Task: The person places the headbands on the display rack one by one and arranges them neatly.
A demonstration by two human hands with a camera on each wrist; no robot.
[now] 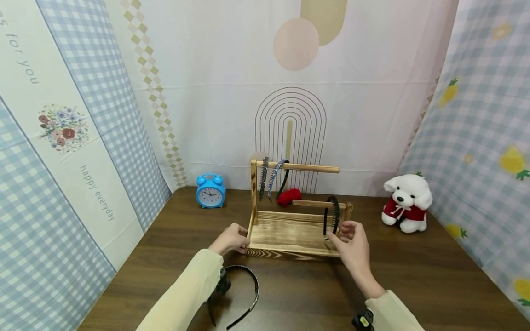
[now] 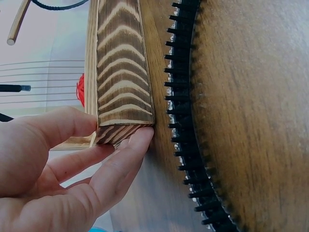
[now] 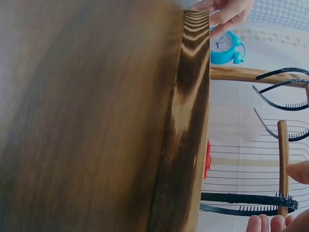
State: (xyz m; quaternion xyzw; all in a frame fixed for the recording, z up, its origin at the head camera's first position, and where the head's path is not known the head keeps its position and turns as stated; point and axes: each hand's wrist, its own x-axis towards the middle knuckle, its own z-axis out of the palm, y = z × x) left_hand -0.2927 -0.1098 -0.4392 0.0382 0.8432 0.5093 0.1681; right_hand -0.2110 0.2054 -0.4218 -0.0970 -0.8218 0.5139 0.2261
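A wooden rack (image 1: 290, 235) with a tray base and two horizontal bars stands on the table. At its front left corner, my left hand (image 1: 231, 238) pinches the tray edge between thumb and fingers, as the left wrist view shows on the striped wood (image 2: 123, 72). My right hand (image 1: 354, 248) is by the rack's right end, next to a black toothed headband (image 1: 336, 216) hanging on the lower bar. In the right wrist view its thumb (image 3: 300, 172) and fingers are apart. A dark headband (image 1: 263, 179) and a blue patterned headband (image 1: 274, 178) hang from the upper bar.
Another black headband (image 1: 257, 287) lies on the table (image 1: 306, 294) near my left wrist. A blue alarm clock (image 1: 210, 195) stands back left, a white toy dog (image 1: 410, 200) in red sits right. Something red and fluffy (image 1: 290, 197) lies behind the rack.
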